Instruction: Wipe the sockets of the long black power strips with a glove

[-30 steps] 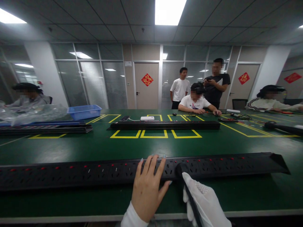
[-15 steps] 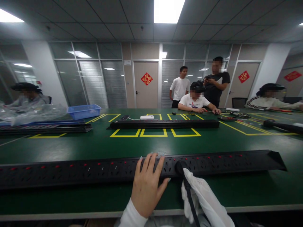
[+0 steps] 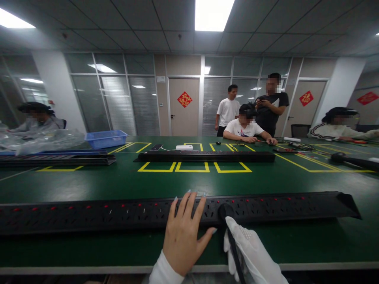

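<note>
A long black power strip [image 3: 118,213] with red switches lies across the green table [image 3: 183,181] close to the near edge. My bare left hand [image 3: 183,232] rests flat on the strip's middle with its fingers spread. My right hand [image 3: 251,252], in a white glove, is closed around a black cable whose plug [image 3: 225,210] sits in one of the strip's sockets just right of my left hand.
A second black power strip [image 3: 207,156] lies mid-table on yellow floor-style markings. More strips [image 3: 56,159], plastic bags and a blue basket [image 3: 106,139] are at the far left. A person sits across the table [image 3: 244,128], two stand behind, others sit at both sides.
The view has shifted slightly; my hands and the plug stay at the same place on the strip.
</note>
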The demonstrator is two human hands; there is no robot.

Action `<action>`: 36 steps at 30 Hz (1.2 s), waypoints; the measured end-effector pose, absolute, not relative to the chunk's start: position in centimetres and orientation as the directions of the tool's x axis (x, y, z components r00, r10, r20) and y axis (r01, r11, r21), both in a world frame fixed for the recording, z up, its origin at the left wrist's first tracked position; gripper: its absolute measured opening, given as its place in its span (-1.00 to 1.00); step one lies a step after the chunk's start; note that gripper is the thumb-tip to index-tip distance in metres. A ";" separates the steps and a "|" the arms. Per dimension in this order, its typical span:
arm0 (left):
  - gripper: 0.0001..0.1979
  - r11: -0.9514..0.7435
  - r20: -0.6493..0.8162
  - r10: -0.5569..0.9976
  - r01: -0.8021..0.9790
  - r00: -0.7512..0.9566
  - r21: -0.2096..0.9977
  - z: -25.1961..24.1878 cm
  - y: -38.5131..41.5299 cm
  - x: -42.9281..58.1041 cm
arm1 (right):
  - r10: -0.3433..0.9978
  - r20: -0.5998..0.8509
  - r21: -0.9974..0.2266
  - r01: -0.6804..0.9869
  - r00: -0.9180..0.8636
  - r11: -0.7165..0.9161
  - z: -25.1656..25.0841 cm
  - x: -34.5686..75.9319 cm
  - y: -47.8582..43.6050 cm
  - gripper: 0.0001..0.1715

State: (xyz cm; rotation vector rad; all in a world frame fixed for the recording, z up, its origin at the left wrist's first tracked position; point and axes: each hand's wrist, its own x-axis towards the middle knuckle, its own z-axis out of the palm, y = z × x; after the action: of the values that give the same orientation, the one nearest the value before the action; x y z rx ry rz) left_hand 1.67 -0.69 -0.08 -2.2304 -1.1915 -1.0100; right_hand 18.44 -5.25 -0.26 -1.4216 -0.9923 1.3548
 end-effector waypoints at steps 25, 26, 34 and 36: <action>-0.43 -0.523 0.738 0.557 0.851 0.380 -0.044 -0.1 -0.7 1.5 | 0.991 -0.129 -0.985 0.114 -0.019 -0.126 -0.6 14.9 -4.3 -0.32; -0.43 -0.522 0.739 0.557 0.852 0.379 -0.044 -0.1 -0.7 1.5 | 0.992 -0.128 -0.985 0.118 -0.019 -0.125 -0.6 14.9 -4.3 -0.33; -0.47 -0.520 0.738 0.556 0.852 0.384 -0.052 0.0 -0.6 1.5 | 0.995 -0.096 -0.986 0.137 -0.001 -0.095 -0.6 14.9 -4.3 -0.33; -0.46 -0.518 0.741 0.553 0.854 0.382 -0.053 -0.1 -0.6 1.5 | 0.997 -0.074 -0.987 0.139 0.016 -0.076 -0.5 14.8 -4.3 -0.29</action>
State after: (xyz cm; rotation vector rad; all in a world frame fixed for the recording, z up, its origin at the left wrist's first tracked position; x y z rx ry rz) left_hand 1.52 -0.63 -0.07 -2.2161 -1.2139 -0.9439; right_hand 14.77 -4.29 -0.54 -1.3729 -1.2672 1.1876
